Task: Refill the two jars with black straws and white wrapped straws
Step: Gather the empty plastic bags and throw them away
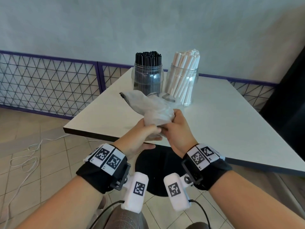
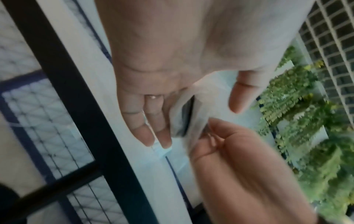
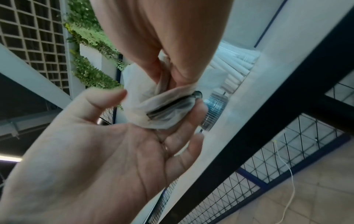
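Observation:
Two clear jars stand at the back of the white table (image 1: 231, 123). The left jar (image 1: 147, 76) is packed with black straws and the right jar (image 1: 182, 81) with white wrapped straws. Over the table's near edge both hands hold a crumpled translucent plastic bag (image 1: 148, 104). My left hand (image 1: 145, 133) cups the bag's lower end with fingers curled under it. My right hand (image 1: 178, 128) grips the bunched plastic from the right. In the right wrist view the bag (image 3: 159, 109) shows a dark strip inside, between the right hand (image 3: 172, 71) and the left hand (image 3: 134, 144).
A black pedestal base (image 1: 156, 171) sits under the table by my knees. A purple-framed wire fence (image 1: 49, 83) runs along the wall at left. A white cable (image 1: 29, 154) lies on the tiled floor. A dark seat (image 1: 288, 104) borders the table at right.

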Demonstrator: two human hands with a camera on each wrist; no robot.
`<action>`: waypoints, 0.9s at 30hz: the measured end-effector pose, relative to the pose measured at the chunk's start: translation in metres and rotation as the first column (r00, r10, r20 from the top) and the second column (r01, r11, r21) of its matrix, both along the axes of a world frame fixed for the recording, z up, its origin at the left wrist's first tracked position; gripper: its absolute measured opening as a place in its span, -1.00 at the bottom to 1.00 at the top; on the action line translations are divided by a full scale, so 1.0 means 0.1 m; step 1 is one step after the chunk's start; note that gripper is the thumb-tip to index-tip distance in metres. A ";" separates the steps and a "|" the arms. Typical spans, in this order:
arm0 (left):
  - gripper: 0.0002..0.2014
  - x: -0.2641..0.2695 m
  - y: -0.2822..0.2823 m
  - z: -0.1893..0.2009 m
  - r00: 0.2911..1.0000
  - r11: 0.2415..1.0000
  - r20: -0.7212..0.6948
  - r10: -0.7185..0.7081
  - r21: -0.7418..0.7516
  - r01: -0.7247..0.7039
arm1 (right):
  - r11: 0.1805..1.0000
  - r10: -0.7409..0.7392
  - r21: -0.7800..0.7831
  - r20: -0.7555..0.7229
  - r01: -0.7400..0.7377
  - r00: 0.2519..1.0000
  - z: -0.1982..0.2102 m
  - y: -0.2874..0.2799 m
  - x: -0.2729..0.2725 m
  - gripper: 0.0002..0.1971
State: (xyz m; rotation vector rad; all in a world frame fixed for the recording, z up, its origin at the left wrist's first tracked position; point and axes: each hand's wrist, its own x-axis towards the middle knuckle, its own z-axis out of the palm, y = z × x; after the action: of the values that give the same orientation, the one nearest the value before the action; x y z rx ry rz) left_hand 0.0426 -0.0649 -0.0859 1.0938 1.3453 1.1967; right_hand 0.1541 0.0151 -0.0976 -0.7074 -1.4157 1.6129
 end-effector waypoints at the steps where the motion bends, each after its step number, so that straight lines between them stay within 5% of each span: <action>1: -0.58 0.01 -0.01 0.01 0.998 1.000 0.059 0.015 0.003 -0.016 | 1.000 0.024 -0.014 -0.005 -0.024 1.000 -0.02 -0.02 0.01 -0.57; 5: -0.36 -0.01 0.00 0.00 0.982 0.999 0.181 0.050 -0.004 -0.050 | 0.979 0.165 0.084 0.205 -0.186 0.965 -0.03 -0.08 0.07 -0.55; 8: -0.59 -0.05 0.03 0.02 0.970 0.989 0.204 0.136 0.028 -0.145 | 0.916 0.136 0.288 0.433 -0.280 0.891 0.00 -0.11 0.16 -0.73; 12: -0.82 -0.15 0.08 0.00 0.960 0.966 0.151 0.238 0.070 -0.250 | 0.810 0.044 0.423 0.645 -0.405 0.763 0.02 -0.04 0.29 -0.72; 15: -0.81 -0.29 0.09 -0.05 0.943 0.944 0.105 0.315 0.064 -0.322 | 0.869 -0.196 0.495 0.381 -0.020 0.904 0.07 -0.01 0.38 -0.84; 17: -0.82 -0.35 0.08 -0.08 0.936 0.938 0.093 0.339 0.045 -0.344 | 0.840 -0.338 0.514 0.245 0.174 0.909 0.12 0.02 0.42 -0.87; 21: -0.81 -0.30 0.06 -0.05 0.967 0.967 0.049 0.249 0.033 -0.251 | 0.873 -0.203 0.487 0.375 -0.005 0.904 0.13 0.07 0.38 -0.56; 24: -0.76 -0.23 0.06 -0.03 0.980 0.981 0.035 0.194 0.015 -0.194 | 0.863 -0.147 0.500 0.398 -0.079 0.906 0.07 0.02 0.28 -0.57; 25: -0.74 -0.21 0.05 -0.03 0.985 0.986 0.041 0.166 0.002 -0.166 | 0.812 -0.213 0.581 0.387 -0.058 0.897 0.04 0.01 0.24 -0.63; 27: -0.67 -0.17 0.04 -0.01 0.987 0.995 0.127 0.102 -0.034 -0.099 | 0.573 -0.419 0.819 0.314 -0.020 0.852 -0.02 -0.01 0.17 -0.75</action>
State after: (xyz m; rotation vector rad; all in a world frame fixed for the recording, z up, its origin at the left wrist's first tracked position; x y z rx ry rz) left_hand 0.0251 -0.0613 -0.0871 0.9226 1.3263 1.2966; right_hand 0.1709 0.0142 -0.0996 -0.6884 -2.1070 0.4424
